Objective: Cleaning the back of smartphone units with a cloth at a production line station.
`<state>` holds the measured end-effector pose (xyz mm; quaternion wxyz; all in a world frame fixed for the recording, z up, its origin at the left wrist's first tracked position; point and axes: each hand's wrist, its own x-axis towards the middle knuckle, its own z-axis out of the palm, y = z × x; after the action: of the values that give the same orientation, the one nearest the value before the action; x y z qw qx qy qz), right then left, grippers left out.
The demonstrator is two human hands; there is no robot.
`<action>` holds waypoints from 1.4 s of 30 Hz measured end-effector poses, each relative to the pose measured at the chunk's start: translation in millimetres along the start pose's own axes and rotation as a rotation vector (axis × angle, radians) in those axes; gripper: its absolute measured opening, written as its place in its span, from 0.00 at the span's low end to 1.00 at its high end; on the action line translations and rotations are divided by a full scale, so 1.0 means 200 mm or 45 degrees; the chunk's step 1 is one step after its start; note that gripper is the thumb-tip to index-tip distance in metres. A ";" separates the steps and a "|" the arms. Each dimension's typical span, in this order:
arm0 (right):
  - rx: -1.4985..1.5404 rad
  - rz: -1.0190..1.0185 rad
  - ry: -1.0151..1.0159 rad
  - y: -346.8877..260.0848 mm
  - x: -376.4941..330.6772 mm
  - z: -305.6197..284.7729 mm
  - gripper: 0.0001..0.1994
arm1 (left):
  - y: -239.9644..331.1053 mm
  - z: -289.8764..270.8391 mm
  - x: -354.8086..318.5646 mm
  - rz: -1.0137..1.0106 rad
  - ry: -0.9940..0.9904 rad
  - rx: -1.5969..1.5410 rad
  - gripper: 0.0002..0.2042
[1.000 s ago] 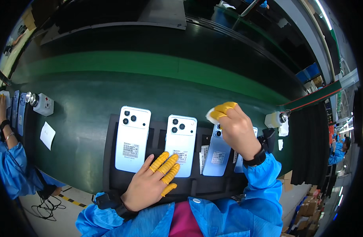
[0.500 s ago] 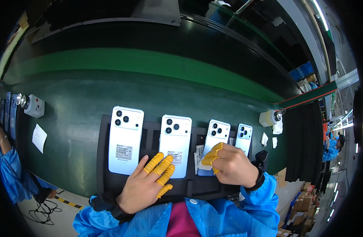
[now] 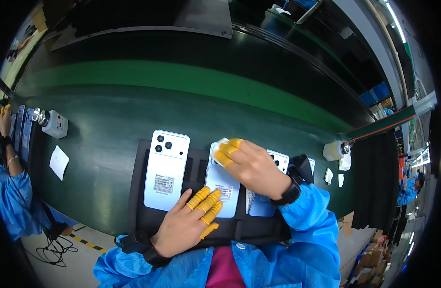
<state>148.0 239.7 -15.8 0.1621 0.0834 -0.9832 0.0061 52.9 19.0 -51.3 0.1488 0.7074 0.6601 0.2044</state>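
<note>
My right hand (image 3: 254, 165), in yellow finger cots, pinches a small white wipe (image 3: 222, 142) at the camera end of the second light-blue phone (image 3: 218, 174). Fingers spread, my left hand (image 3: 184, 228) rests on that phone's lower edge, by its printed label. Left of it lies another light-blue phone (image 3: 164, 161), back up, three lenses showing. My right hand and wrist partly cover a third phone (image 3: 261, 207). Only a sliver of a fourth phone (image 3: 312, 166) shows past my wrist. The phones lie in a black tray (image 3: 140, 168).
On the green bench (image 3: 110, 110), a white bottle (image 3: 55, 124) and a paper slip (image 3: 59, 162) are at left. Another bottle (image 3: 333, 150) and crumpled white wipes (image 3: 329, 176) are at right. A co-worker's arm (image 3: 11, 163) and upright phones (image 3: 26, 132) appear far left.
My right hand has moved left and away from me with the wipe, from the third phone to the second one's camera end. My left hand stays on the second phone; the whole view has shifted slightly.
</note>
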 end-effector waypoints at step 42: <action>0.306 0.164 -0.013 -0.19 0.10 -0.18 0.10 | -0.03 -0.09 -0.08 -0.100 0.181 -0.074 0.27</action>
<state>146.0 200.7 23.9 0.1453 0.0390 -0.9795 0.1337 37.9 3.4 -39.1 0.1302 0.6599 0.6901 0.2672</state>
